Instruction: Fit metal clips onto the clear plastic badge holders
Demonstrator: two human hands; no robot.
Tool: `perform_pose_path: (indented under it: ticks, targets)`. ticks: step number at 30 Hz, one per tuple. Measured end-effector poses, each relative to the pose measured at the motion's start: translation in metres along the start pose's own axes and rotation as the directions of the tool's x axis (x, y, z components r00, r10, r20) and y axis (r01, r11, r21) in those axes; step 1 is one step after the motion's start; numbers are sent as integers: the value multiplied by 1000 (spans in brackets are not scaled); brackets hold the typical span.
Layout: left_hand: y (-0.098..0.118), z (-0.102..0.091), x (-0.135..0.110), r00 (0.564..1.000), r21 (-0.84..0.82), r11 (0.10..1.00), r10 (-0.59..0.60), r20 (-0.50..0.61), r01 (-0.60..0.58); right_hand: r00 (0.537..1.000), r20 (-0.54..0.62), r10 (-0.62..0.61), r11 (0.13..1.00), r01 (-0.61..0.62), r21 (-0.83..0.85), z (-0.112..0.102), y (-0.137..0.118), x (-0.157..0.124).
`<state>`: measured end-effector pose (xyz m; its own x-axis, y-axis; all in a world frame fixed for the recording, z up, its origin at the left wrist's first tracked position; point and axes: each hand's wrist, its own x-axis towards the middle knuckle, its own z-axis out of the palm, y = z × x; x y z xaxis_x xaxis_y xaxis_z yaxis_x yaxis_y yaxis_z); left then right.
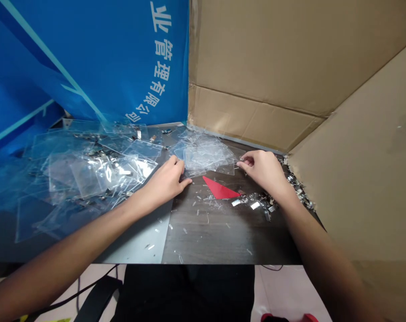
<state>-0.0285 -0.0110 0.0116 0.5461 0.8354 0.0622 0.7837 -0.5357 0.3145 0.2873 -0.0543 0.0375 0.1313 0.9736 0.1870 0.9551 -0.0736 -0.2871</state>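
Observation:
A pile of clear plastic sleeves lies on the dark table between my hands. At its left edge rests my left hand, thumb stretched away from the bent fingers, with nothing visible between them. My right hand is closed in a pinch by the pile's right corner; a small shiny bit shows at the fingertips, too small to name. Just below the pile, a red triangular piece lies flat. Small metal clips are heaped beneath my right wrist.
A larger heap of clear sleeves, some with metal clips, spreads over the left side. More metal clips line the right edge. Tiny clear strips are scattered near the front. Behind stand a blue panel and a cardboard wall.

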Motion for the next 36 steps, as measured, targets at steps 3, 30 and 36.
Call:
perform_pose_path:
  ticks: [3,30,36]
  targets:
    - [-5,-4,4,1000,-12,1000,0,-8,0,1000,7,-12,1000,12,29,3,-2,-1]
    - [-9,-4,11,991,-33,991,-134,-9,133,997,19,-74,986,70,149,22,-29,-17]
    - [-4,-5,16,981,-8,981,-192,-22,192,996,21,-81,981,76,178,23,-30,-18]
